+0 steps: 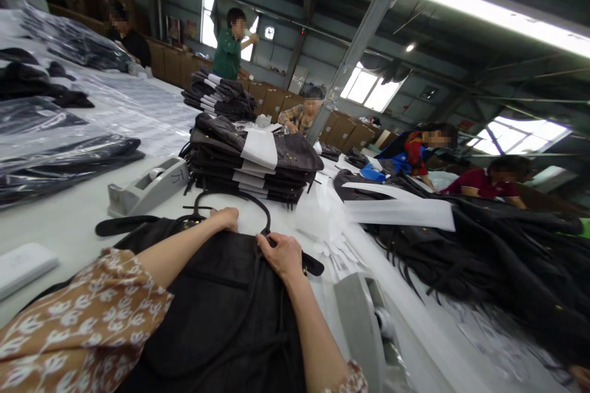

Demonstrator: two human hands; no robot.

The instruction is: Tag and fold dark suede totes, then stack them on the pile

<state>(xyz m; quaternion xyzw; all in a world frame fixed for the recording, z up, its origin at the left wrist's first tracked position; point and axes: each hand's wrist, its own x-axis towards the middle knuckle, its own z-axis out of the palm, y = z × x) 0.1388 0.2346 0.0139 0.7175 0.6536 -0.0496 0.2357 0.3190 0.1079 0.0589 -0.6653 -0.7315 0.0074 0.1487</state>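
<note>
A black bag (216, 307) with thin looped handles lies on the white table in front of me. My left hand (225, 220) is at the bag's top edge, fingers curled, with the fingertips hidden behind it. At the right end of the same edge, my right hand (282, 253) pinches the bag near the base of a handle (266, 206). Just beyond my hands sits a stack of folded black bags (258, 159) wrapped with white paper bands.
Grey tape dispensers (147, 187) stand left and right of the bag. Plastic-wrapped bags (64, 163) lie at left, and a white box (25, 267) nearer. Black bags (488, 245) are piled at right. Several people are around the tables.
</note>
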